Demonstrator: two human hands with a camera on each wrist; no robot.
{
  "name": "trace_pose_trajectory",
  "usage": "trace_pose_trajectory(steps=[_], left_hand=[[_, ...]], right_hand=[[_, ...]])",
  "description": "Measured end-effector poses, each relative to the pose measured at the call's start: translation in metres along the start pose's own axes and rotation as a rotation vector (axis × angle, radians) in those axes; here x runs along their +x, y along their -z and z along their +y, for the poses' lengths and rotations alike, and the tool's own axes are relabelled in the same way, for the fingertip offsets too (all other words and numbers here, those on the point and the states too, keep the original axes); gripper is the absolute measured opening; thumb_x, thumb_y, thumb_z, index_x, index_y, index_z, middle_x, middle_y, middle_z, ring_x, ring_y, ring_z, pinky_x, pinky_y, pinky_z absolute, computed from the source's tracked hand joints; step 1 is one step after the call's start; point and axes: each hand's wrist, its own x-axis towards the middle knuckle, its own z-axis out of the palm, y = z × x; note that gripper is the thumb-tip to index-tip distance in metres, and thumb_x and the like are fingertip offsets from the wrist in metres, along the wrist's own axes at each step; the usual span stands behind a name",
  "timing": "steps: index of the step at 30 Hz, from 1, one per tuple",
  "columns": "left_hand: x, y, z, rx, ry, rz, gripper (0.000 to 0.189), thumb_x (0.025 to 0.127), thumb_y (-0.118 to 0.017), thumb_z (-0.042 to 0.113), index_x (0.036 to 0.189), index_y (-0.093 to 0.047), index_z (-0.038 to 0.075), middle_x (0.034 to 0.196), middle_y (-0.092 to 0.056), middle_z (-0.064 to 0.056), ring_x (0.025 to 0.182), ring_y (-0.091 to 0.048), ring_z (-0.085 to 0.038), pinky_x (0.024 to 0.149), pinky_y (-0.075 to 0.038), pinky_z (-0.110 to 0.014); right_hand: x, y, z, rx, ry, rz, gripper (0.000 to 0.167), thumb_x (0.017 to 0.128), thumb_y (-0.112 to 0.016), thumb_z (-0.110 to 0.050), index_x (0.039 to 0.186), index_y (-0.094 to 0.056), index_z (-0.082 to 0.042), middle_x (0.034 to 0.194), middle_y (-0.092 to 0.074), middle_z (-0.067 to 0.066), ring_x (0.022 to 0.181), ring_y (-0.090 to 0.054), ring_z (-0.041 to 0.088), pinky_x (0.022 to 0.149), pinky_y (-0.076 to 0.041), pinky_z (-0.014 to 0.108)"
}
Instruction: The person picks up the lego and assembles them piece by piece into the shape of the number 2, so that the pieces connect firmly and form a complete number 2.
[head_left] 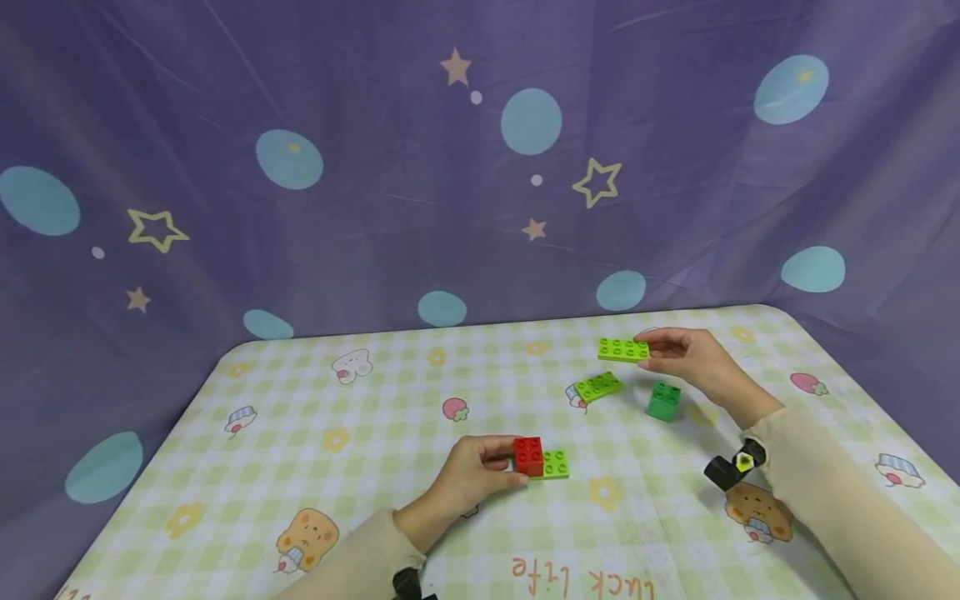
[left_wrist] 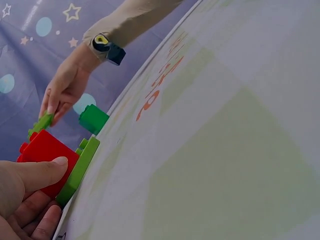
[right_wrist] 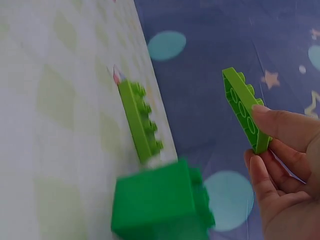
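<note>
My left hand pinches a red building block between thumb and fingers. The red block sits on the left end of a flat light-green block, whose right studs show. Off the table at the back right, my right hand holds another flat light-green block by its right end; its hollow underside shows in the right wrist view. A third flat light-green block lies on the table below that one. Just in front of the right hand stands a taller dark-green block.
A checked cloth with printed pictures covers the table. Behind the table's back edge hangs a purple curtain with stars and blue ovals. Each wrist wears a black strap; the right one shows a yellow marker.
</note>
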Motion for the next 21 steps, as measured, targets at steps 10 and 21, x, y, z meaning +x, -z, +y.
trace_pose_trajectory(steps=[10, 21], left_hand=[[0.001, 0.000, -0.001, 0.021, 0.006, 0.007, 0.042, 0.072, -0.081, 0.004, 0.112, -0.068, 0.000, 0.110, -0.068, -0.011, 0.104, -0.063, -0.018, 0.084, -0.051, -0.025], [0.001, 0.001, 0.000, 0.018, 0.006, -0.001, 0.045, 0.072, -0.081, 0.004, 0.114, -0.067, -0.002, 0.114, -0.066, -0.014, 0.104, -0.062, -0.018, 0.084, -0.052, -0.026]], right_hand=[[-0.018, -0.033, -0.023, 0.089, 0.045, -0.077, 0.045, 0.083, -0.073, -0.016, 0.122, -0.059, 0.003, 0.127, -0.055, 0.019, 0.101, -0.057, 0.000, 0.084, -0.049, 0.018], [-0.036, -0.070, -0.030, 0.195, 0.120, -0.183, 0.042, 0.083, -0.073, -0.012, 0.121, -0.061, 0.003, 0.126, -0.058, 0.021, 0.106, -0.060, 0.005, 0.087, -0.050, 0.024]])
